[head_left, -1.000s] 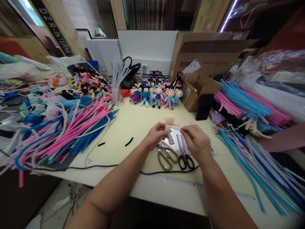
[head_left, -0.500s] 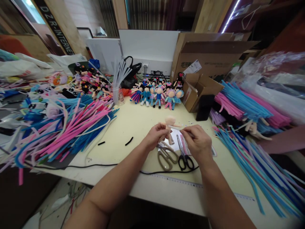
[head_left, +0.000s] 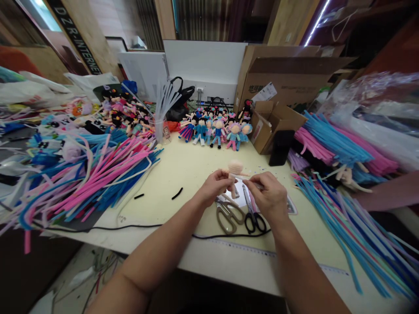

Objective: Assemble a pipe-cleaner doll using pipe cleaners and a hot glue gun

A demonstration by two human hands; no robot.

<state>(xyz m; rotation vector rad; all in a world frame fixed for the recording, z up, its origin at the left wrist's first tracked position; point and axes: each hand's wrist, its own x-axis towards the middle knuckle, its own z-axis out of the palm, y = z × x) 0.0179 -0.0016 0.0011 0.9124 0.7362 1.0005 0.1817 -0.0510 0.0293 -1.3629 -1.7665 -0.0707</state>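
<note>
A pale peach doll (head_left: 235,167) made of fuzzy pipe cleaner, with a round head, thin arms and legs, is upright over the table. My left hand (head_left: 216,186) is closed on its body from the left. At its chest shows a white strip (head_left: 238,177), which looks like pipe cleaner. The fingers of my right hand (head_left: 266,192) are pinched together at this strip's right end, close beside the doll. Below the hands lie beige-handled scissors (head_left: 225,218) and black-handled scissors (head_left: 254,220), partly over a white paper (head_left: 241,199).
Pipe cleaners in many colours (head_left: 98,174) are heaped at the left, with more bundles (head_left: 343,218) at the right. Finished dolls (head_left: 216,131) stand at the back, beside cardboard boxes (head_left: 275,124) and a black phone-like slab (head_left: 281,147). Two black pieces (head_left: 177,193) and a black cord (head_left: 131,226) lie left.
My right hand has moved a little to the left, closer to the doll. The doll has shifted very slightly to the right; my left hand keeps its hold.
</note>
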